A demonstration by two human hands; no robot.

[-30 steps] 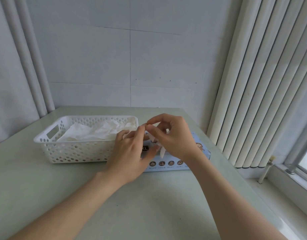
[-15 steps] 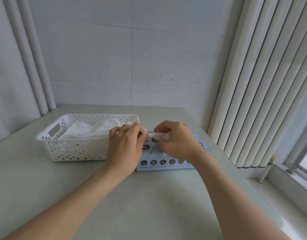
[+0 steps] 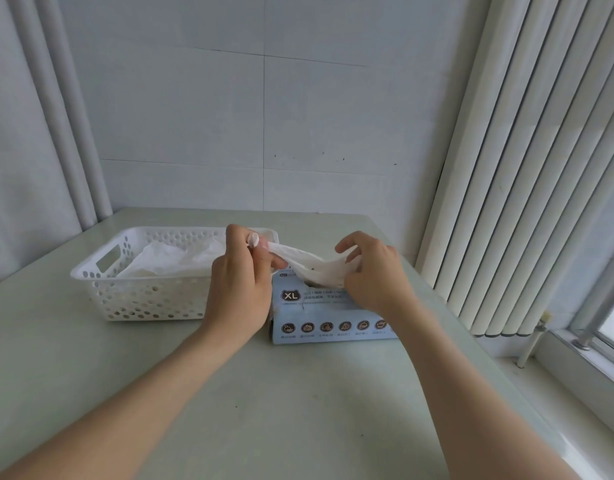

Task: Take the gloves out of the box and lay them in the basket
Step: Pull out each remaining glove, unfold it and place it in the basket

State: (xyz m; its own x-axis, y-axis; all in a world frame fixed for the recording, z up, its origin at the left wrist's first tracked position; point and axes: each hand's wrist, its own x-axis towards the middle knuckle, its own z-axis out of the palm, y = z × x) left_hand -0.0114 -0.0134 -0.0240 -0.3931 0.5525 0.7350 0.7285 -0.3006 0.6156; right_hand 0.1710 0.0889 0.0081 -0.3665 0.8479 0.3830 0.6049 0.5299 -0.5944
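Observation:
A thin translucent glove (image 3: 309,265) stretches between both hands, just above the light blue glove box (image 3: 333,320) marked XL. My left hand (image 3: 239,289) pinches its left end between thumb and fingers, near the basket's right rim. My right hand (image 3: 374,271) pinches the other end over the box's top. The white perforated basket (image 3: 142,299) stands left of the box and holds several crumpled clear gloves (image 3: 167,261).
Everything sits on a pale green table (image 3: 298,410) set in a corner. A tiled wall runs behind. Vertical blinds (image 3: 523,168) and a window sill (image 3: 575,368) line the right side, and curtain folds hang at the left.
The hands, close together over the box a second ago, have pulled apart. The glove between them is drawn out into a wide strip, with the left hand nearer the basket.

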